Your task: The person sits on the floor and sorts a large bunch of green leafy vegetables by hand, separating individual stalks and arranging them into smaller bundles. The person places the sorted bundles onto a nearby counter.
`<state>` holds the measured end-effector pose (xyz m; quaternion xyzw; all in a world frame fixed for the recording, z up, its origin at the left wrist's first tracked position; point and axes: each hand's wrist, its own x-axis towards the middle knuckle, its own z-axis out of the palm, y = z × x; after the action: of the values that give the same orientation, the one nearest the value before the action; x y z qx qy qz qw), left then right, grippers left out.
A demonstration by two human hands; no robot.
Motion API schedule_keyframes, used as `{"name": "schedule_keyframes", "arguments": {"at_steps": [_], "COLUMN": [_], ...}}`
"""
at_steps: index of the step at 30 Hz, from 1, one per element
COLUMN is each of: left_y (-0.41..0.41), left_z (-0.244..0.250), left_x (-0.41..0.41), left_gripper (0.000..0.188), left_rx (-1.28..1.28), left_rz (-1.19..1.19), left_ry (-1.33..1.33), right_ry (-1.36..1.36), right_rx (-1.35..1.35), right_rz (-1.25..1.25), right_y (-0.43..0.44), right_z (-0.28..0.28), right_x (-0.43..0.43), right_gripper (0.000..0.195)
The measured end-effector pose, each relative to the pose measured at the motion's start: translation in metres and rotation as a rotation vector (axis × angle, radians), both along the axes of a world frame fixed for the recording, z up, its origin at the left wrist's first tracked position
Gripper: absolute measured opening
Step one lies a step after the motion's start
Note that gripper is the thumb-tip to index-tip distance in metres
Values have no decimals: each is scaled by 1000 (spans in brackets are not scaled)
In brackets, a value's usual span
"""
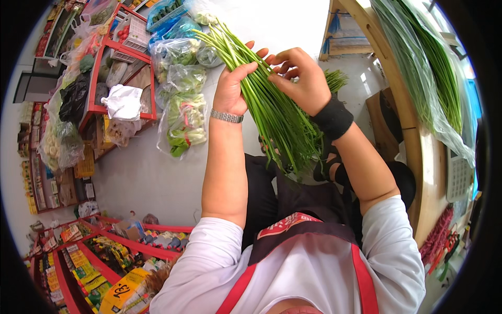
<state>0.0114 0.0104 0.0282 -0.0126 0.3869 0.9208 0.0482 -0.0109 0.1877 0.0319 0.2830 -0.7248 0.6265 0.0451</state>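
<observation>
A long bunch of thin green stalks (270, 106), pale at the upper ends and leafy at the lower, slants across the middle of the view. My left hand (235, 84), with a metal watch band (226, 116) at the wrist, is wrapped around the bunch near its pale ends. At the bunch's right edge, my right hand (302, 74) pinches a stalk between thumb and fingers. A black wristband (333, 119) covers that wrist. Behind the right hand, more greens (335, 80) show near the floor. The leafy ends hang over my dark apron and legs.
Bagged vegetables (184, 125) lie on the floor ahead to the left, beside a red metal rack (121, 47). A wooden table (415, 157) on the right bears long greens in plastic (439, 78) and a scale (459, 178). Red shelves of packaged goods (133, 245) stand at lower left.
</observation>
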Motion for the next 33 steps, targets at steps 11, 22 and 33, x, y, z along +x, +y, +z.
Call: {"name": "schedule_keyframes", "arguments": {"at_steps": [11, 22, 33], "left_y": [-1, 1, -11], "left_z": [0, 6, 0], "left_x": [-1, 3, 2], "left_gripper": [53, 48, 59], "left_rx": [-67, -212, -58], "left_rz": [-54, 5, -8], "left_ry": [14, -33, -40], "right_ry": [158, 204, -515], "right_rx": [131, 268, -286], "right_rz": [-174, -342, 99], "right_y": [-14, -21, -4], "right_z": [-3, 0, -19], "right_x": [0, 4, 1], "right_gripper": [10, 9, 17]}}
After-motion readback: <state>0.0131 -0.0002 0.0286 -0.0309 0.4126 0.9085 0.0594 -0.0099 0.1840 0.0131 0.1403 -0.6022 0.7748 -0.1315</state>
